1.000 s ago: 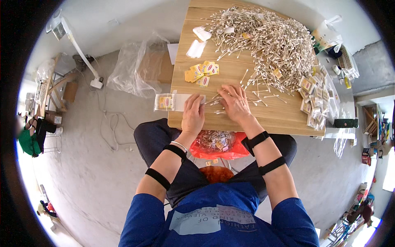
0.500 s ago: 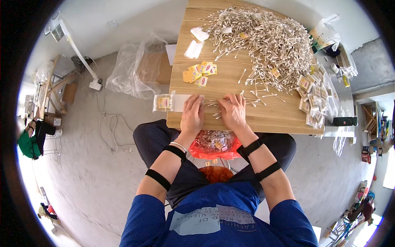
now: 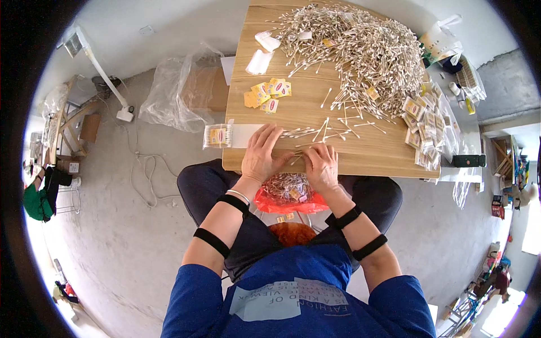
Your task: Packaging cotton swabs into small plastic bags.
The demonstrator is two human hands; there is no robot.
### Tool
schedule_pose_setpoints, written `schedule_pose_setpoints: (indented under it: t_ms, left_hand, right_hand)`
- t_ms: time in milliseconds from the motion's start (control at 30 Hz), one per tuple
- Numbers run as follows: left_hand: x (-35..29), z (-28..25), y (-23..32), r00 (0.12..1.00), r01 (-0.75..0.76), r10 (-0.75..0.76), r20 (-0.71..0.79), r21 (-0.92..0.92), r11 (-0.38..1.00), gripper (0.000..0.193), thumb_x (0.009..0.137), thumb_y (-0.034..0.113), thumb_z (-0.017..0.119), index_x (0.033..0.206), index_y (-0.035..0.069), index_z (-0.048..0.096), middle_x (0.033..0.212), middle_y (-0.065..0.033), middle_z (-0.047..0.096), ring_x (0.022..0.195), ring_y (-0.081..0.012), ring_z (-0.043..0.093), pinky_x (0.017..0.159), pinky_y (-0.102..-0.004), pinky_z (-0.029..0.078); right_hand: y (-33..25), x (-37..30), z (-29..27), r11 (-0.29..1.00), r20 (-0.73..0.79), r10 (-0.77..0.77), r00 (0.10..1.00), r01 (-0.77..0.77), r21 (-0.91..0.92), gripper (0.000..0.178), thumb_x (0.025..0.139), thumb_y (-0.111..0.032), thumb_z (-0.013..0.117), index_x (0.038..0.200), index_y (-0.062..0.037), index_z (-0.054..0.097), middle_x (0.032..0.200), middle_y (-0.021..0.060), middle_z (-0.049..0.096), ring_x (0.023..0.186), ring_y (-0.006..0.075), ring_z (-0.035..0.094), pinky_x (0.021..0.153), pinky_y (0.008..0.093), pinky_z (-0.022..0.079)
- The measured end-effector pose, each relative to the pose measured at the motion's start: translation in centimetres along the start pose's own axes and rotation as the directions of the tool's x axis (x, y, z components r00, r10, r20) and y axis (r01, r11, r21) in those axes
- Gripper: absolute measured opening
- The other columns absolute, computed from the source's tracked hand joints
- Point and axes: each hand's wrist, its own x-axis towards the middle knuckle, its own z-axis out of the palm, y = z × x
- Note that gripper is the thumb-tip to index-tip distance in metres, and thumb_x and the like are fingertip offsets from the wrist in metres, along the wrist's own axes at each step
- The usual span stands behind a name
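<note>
My left hand (image 3: 261,154) lies on the table, fingertips over the end of a white strip (image 3: 243,135) and thumb held apart, reaching toward a few cotton swabs (image 3: 297,158). My right hand (image 3: 322,168) bends its fingers down onto those swabs near the front edge. Just beyond both hands, a small row of swabs (image 3: 298,133) lies sideways, with several loose ones to its right. At the strip's left end, a clear pack of swabs (image 3: 218,136) with a yellow label juts past the table's left edge. The undersides of my fingers are hidden.
A large heap of cotton swabs (image 3: 366,56) covers the far right of the table (image 3: 304,101). Yellow cards (image 3: 269,94) and white sleeves (image 3: 259,62) lie at left. Filled packs (image 3: 425,127) pile up at right. Below the edge, a red bag (image 3: 287,194) holds more swabs.
My right hand has drawn back toward the front edge, uncovering the row of swabs beyond it. My left thumb has spread toward the swabs by the right fingers. The view has shifted slightly.
</note>
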Motion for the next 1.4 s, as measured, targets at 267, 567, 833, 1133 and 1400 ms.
schedule_pose_setpoints:
  t_ms: [267, 567, 833, 1133, 1400]
  left_hand:
    - [-0.1, -0.6, 0.1, 0.989, -0.085, 0.083, 0.123, 0.009, 0.996, 0.082, 0.058, 0.035, 0.085, 0.128, 0.009, 0.051, 0.134, -0.0114, 0.049, 0.129, -0.0317, 0.041, 0.109, -0.0448, 0.033]
    - [-0.1, -0.1, -0.6, 0.994, -0.073, 0.078, 0.079, -0.055, 0.996, 0.07, 0.064, 0.022, 0.082, 0.126, 0.009, 0.051, 0.131, -0.0106, 0.05, 0.126, -0.032, 0.043, 0.107, -0.0436, 0.036]
    - [-0.4, -0.4, -0.6, 0.987, -0.143, 0.146, 0.069, -0.041, 0.989, 0.039, 0.068, 0.02, 0.079, 0.103, 0.012, 0.066, 0.13, -0.0107, 0.052, 0.124, -0.0338, 0.045, 0.106, -0.0456, 0.036]
    - [0.0, -0.1, -0.7, 0.982, -0.182, 0.184, 0.039, -0.046, 0.982, 0.013, 0.074, 0.013, 0.073, 0.085, 0.009, 0.068, 0.121, -0.0104, 0.058, 0.118, -0.0332, 0.05, 0.104, -0.0466, 0.037]
    - [0.0, 0.4, -0.8, 0.989, -0.146, 0.146, -0.011, -0.016, 0.989, 0.014, 0.076, 0.009, 0.069, 0.087, 0.004, 0.063, 0.115, -0.0099, 0.061, 0.113, -0.0332, 0.053, 0.1, -0.0434, 0.042]
  right_hand:
    - [-1.2, 0.8, 0.2, 0.999, -0.015, 0.006, 1.0, -0.005, 0.036, 0.021, 0.074, -0.01, 0.065, 0.095, -0.0131, 0.067, 0.093, 0.0052, 0.056, 0.092, 0.0287, 0.052, 0.079, 0.0425, 0.041]
    - [-1.4, 0.3, 0.5, 0.993, -0.013, 0.0, 1.0, 0.002, 0.117, 0.012, 0.078, -0.007, 0.066, 0.09, -0.0101, 0.068, 0.091, 0.0063, 0.06, 0.091, 0.0284, 0.056, 0.078, 0.04, 0.045]
    - [0.9, 1.8, -0.4, 0.994, 0.096, 0.013, 0.995, -0.023, 0.104, 0.027, 0.073, 0.0, 0.062, 0.097, -0.012, 0.069, 0.095, 0.0082, 0.056, 0.093, 0.0315, 0.053, 0.083, 0.0412, 0.046]
    - [2.0, 2.7, -1.3, 0.986, 0.038, 0.017, 0.999, -0.023, 0.163, 0.037, 0.072, 0.005, 0.057, 0.104, -0.0098, 0.068, 0.098, 0.0089, 0.055, 0.096, 0.0307, 0.053, 0.086, 0.0392, 0.047]
    - [1.1, 2.4, -1.5, 0.992, 0.129, -0.115, 0.985, 0.107, 0.066, 0.031, 0.072, 0.004, 0.06, 0.098, -0.0104, 0.069, 0.098, 0.0075, 0.057, 0.093, 0.0296, 0.054, 0.083, 0.0394, 0.048]
